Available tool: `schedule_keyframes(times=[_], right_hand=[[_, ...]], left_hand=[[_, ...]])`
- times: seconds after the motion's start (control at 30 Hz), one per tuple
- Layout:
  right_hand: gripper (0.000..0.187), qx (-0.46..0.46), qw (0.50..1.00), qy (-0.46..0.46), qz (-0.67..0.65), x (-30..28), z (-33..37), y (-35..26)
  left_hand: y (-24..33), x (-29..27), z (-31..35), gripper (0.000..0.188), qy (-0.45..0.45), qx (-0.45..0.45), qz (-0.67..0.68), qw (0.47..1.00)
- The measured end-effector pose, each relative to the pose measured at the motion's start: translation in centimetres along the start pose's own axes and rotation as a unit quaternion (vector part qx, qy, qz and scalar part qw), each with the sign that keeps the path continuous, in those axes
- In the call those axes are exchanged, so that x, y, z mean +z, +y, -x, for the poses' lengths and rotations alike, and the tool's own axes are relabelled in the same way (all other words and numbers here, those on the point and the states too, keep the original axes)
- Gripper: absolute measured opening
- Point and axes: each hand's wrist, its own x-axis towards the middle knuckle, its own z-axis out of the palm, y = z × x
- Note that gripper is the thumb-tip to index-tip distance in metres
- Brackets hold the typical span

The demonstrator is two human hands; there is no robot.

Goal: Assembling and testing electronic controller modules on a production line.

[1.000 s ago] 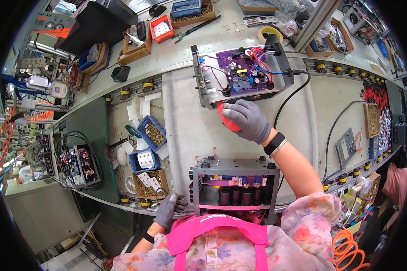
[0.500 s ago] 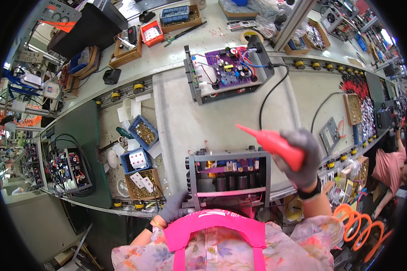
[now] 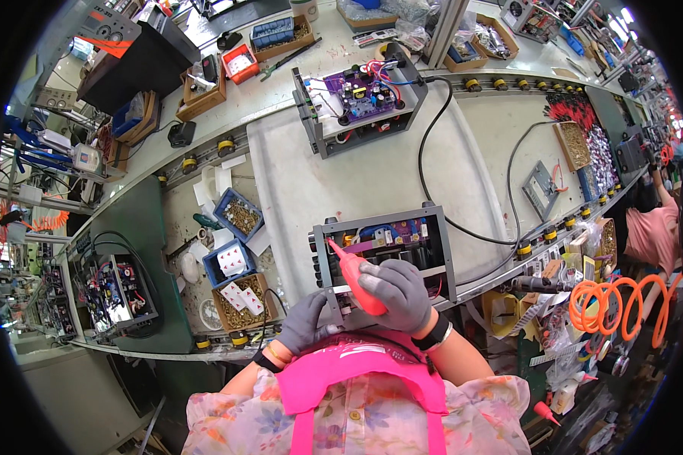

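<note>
In front of me sits an open grey metal device chassis [image 3: 448, 258] with circuit boards and black cylinders inside. My right hand [image 3: 402, 292], gloved in grey, is closed around a red squeeze bottle [image 3: 360, 284] with a long tapered nozzle. The bottle tilts toward the upper left, its nozzle tip over the chassis's left end; whether it touches anything inside cannot be made out. My left hand [image 3: 302, 327], also gloved, grips the chassis by its near left corner, with some fingertips hidden there.
Beyond stands a second open chassis [image 3: 357, 106] with a purple circuit board and a black cable. Blue bins [image 3: 239, 216] and a cardboard box [image 3: 243, 303] of small metal parts lie at left. An orange coiled hose [image 3: 622, 307] hangs at right.
My right hand has brought the red squeeze bottle down and left, from beside the near chassis to over its left end. My left hand has moved up onto the chassis corner.
</note>
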Motion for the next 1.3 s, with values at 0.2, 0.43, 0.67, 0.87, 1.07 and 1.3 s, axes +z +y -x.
schedule_keyframes(times=[0.2, 0.43, 0.67, 0.87, 1.07, 1.3], right_hand=[[0.055, -0.004, 1.000, 0.010, 0.005, 0.6, -0.2, 0.0], [0.054, -0.003, 0.999, 0.035, 0.013, 1.2, 0.3, 0.1], [0.052, 0.039, 0.997, 0.068, -0.024, -1.1, 0.3, -1.1], [0.053, 0.093, 0.987, 0.134, 0.006, -6.2, 2.6, -2.8], [0.045, 0.248, 0.948, 0.200, 0.009, -10.9, 7.8, -5.1], [0.040, 0.299, 0.930, 0.209, 0.034, -11.3, 10.2, -5.0]], left_hand=[[0.6, 0.3, 0.2, 0.081, 0.018, 0.002, -0.012, 1.000], [0.6, 0.9, -0.3, 0.074, 0.044, 0.009, -0.017, 0.999], [-0.1, 1.4, -0.5, 0.070, 0.053, 0.020, -0.047, 0.997], [-0.9, 2.4, -0.8, 0.066, 0.049, 0.023, -0.078, 0.996], [-1.3, 2.7, -0.6, 0.060, 0.051, 0.014, -0.069, 0.996], [-1.5, 2.2, -1.0, 0.062, 0.004, -0.014, -0.088, 0.996]])
